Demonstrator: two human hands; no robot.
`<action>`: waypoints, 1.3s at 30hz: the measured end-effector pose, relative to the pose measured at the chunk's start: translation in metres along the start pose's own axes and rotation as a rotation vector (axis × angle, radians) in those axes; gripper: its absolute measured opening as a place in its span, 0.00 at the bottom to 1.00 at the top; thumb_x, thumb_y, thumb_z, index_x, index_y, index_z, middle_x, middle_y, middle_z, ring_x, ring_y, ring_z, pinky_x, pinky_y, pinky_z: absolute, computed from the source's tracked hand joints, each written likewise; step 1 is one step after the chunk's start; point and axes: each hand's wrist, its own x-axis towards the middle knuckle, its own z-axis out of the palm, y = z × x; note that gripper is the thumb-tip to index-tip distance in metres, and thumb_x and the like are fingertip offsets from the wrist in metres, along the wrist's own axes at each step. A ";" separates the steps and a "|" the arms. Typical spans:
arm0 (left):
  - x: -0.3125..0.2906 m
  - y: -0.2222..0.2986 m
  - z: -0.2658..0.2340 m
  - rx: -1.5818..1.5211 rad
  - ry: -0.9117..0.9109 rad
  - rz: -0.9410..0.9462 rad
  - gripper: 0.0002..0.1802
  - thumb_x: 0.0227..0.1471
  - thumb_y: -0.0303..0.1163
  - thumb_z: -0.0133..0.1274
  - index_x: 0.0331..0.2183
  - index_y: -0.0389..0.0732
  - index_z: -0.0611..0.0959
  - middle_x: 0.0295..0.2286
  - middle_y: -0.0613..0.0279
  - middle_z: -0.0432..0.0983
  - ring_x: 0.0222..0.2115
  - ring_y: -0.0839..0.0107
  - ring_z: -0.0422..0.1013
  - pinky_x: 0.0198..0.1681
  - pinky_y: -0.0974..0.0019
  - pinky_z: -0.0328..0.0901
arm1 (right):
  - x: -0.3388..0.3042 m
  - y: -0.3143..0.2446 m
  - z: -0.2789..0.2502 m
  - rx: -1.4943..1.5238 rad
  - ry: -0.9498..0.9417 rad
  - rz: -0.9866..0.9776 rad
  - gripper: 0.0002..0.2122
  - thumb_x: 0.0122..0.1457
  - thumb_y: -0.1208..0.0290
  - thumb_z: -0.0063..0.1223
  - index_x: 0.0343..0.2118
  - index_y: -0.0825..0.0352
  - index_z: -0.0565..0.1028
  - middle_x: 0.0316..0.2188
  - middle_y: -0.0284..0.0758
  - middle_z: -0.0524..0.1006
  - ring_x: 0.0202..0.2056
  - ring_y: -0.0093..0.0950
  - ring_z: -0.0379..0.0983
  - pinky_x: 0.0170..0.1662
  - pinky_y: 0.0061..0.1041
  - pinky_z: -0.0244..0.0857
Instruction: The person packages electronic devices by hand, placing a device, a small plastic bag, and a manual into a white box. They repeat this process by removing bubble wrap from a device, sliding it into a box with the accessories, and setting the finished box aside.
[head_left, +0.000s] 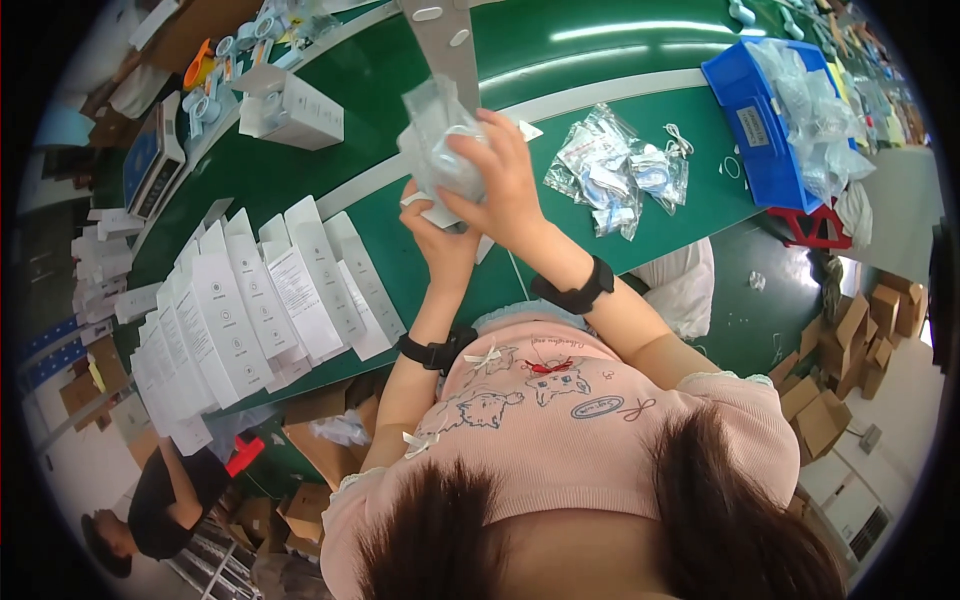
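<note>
The blue bin [735,100] is my landmark. To the left of it, well apart, is the clear plastic bag [432,130], lifted above the green table [550,90]. The right hand [508,185] has its fingers bent and closed around this bag. The left hand [443,243] is under the bag; its fingers are partly hidden, so I cannot tell how far they close. Small clear packets [600,170] lie between the bag and the bin. White boxes [235,310] stand in a row, farther left of the bin.
</note>
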 end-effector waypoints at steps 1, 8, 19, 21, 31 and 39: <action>0.000 0.001 -0.002 -0.020 0.004 0.004 0.37 0.28 0.26 0.65 0.36 0.41 0.55 0.46 0.39 0.55 0.46 0.49 0.59 0.47 0.56 0.55 | -0.003 0.003 -0.005 -0.005 0.006 0.002 0.24 0.40 0.75 0.58 0.44 0.64 0.65 0.44 0.40 0.64 0.52 0.39 0.55 0.49 0.36 0.55; -0.002 -0.009 -0.023 -0.124 0.001 0.274 0.38 0.28 0.25 0.66 0.35 0.42 0.54 0.46 0.39 0.54 0.46 0.52 0.58 0.47 0.58 0.55 | -0.045 0.104 -0.084 -0.171 0.075 0.273 0.19 0.44 0.72 0.54 0.42 0.63 0.71 0.47 0.39 0.64 0.50 0.41 0.57 0.50 0.36 0.54; 0.012 0.014 -0.037 0.158 -0.167 0.085 0.30 0.33 0.30 0.63 0.40 0.40 0.67 0.46 0.44 0.55 0.46 0.52 0.58 0.46 0.59 0.56 | -0.124 0.202 -0.154 -0.774 -0.386 0.623 0.15 0.36 0.76 0.57 0.31 0.63 0.70 0.40 0.32 0.69 0.45 0.36 0.62 0.43 0.43 0.58; 0.016 0.021 -0.039 0.201 -0.204 0.043 0.25 0.33 0.28 0.62 0.36 0.39 0.70 0.46 0.45 0.55 0.45 0.52 0.59 0.46 0.59 0.57 | -0.122 0.201 -0.157 -0.716 -0.365 0.495 0.14 0.36 0.77 0.58 0.30 0.64 0.71 0.39 0.32 0.70 0.44 0.33 0.63 0.42 0.39 0.59; 0.040 0.029 -0.048 0.219 -0.199 -0.275 0.06 0.31 0.22 0.57 0.19 0.34 0.77 0.28 0.55 0.71 0.23 0.64 0.68 0.26 0.68 0.61 | -0.022 0.068 -0.082 0.632 0.271 0.350 0.19 0.45 0.84 0.54 0.40 0.66 0.64 0.36 0.37 0.68 0.38 0.22 0.66 0.31 0.18 0.65; 0.049 0.010 -0.052 0.101 -0.120 -0.286 0.07 0.31 0.23 0.58 0.18 0.32 0.77 0.17 0.58 0.70 0.18 0.69 0.66 0.22 0.71 0.59 | -0.006 0.024 -0.011 0.146 -0.222 -0.287 0.11 0.40 0.79 0.56 0.31 0.65 0.73 0.34 0.38 0.70 0.38 0.32 0.67 0.37 0.31 0.64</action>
